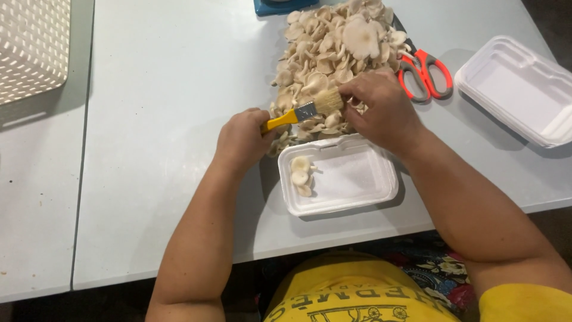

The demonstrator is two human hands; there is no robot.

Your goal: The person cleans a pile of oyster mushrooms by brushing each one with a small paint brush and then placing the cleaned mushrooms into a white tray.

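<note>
left hand (pixel 241 140) grips yellow brush (pixel 304 110); right hand (pixel 381 110) pinches among mushrooms (pixel 333 42).

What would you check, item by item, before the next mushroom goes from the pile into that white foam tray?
1. Yellow-handled paintbrush gripped in the left hand: ok.
2. Right hand on the pile of pale oyster mushrooms: ok.
3. Single mushroom pinched free in its fingers: cannot tell, they hide it.
4. Open white foam tray near the table edge has room: ok, only a few mushrooms at its left end.
5. Orange-handled scissors clear of the hands: ok, lying beside the pile.
6. Stack of spare white foam trays within sight: ok.
</note>
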